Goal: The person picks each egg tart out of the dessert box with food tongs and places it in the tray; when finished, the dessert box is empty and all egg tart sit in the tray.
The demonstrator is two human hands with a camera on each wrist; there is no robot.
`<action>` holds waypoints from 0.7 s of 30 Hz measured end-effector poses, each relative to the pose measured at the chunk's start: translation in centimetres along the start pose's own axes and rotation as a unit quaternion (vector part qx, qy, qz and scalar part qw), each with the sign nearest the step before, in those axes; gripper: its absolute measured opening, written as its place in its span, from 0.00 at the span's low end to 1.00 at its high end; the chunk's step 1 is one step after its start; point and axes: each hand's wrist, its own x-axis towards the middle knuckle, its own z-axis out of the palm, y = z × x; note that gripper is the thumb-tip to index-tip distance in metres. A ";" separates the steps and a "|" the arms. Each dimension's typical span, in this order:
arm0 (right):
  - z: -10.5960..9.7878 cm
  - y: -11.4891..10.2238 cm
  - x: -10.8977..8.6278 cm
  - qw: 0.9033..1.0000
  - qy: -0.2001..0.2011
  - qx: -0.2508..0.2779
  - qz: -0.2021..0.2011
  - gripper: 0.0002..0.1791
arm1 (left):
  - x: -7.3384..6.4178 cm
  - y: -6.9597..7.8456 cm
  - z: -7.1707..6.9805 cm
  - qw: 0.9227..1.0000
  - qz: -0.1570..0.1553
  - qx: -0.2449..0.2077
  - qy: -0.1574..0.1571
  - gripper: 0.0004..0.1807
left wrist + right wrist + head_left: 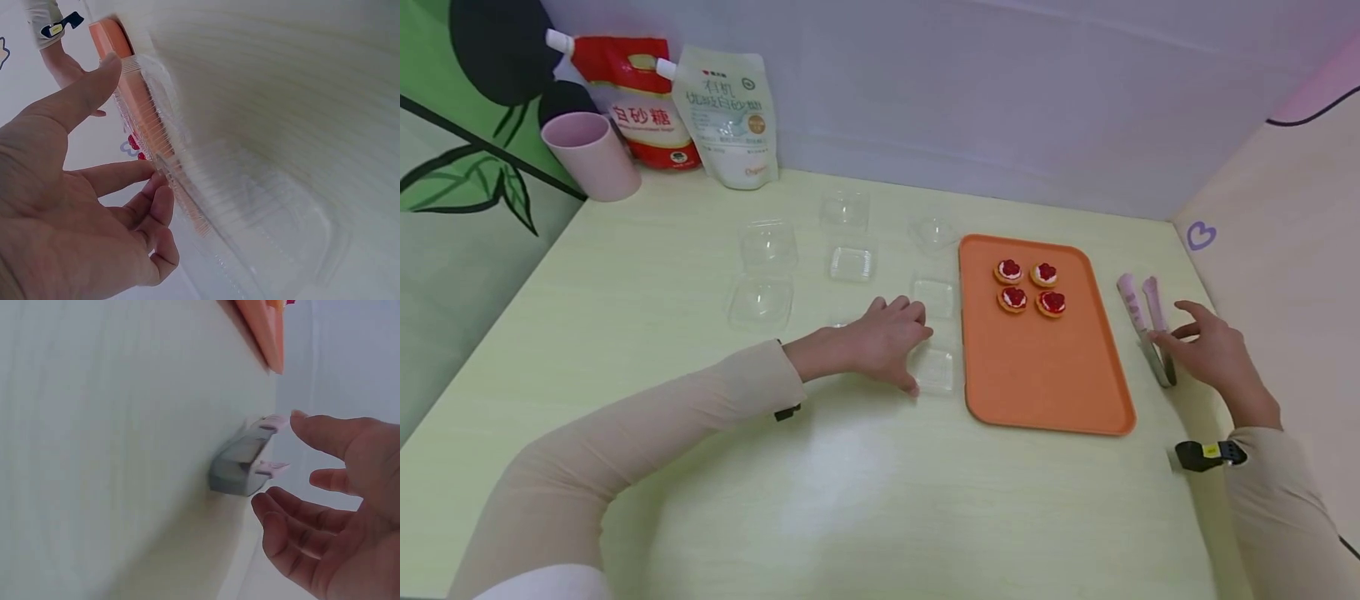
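My left hand [880,342] is spread beside a clear plastic clamshell box [935,372] that lies unfolded left of the tray. In the left wrist view the thumb is at one corner of the box's edge, and the straight index finger touches the edge further along. A pair of metal tongs [1152,358] with pink handles lies right of the tray. Over its near part hovers my right hand [1210,350], thumb and fingers apart; the right wrist view shows a gap between hand and tongs [240,465]. Several small red-topped tarts [1013,298] sit on the orange tray [1048,375].
More unfolded clear boxes [763,300] stand left of and behind my left hand. At the back left are a pink cup [591,158], a red sugar pouch [647,108] and a pale sugar pouch [730,121]. A wall [1285,250] borders the table's right edge.
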 end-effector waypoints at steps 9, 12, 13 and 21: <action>-1.8 -2.6 0.7 0.999 0.033 0.007 -0.014 0.40 | 0.0 -0.5 -0.6 1.000 0.004 -0.024 0.006 0.47; -2.4 -4.3 1.2 0.999 0.037 0.014 -0.025 0.42 | -0.2 -1.2 -1.1 0.998 0.002 -0.049 0.028 0.46; -2.6 -5.1 1.4 0.999 0.039 0.017 -0.030 0.42 | -0.3 -1.6 -1.3 0.997 -0.002 -0.059 0.040 0.44; -2.0 -12.5 4.3 0.991 0.074 0.081 -0.078 0.41 | -2.2 -5.6 -3.9 0.976 -0.061 -0.079 0.195 0.35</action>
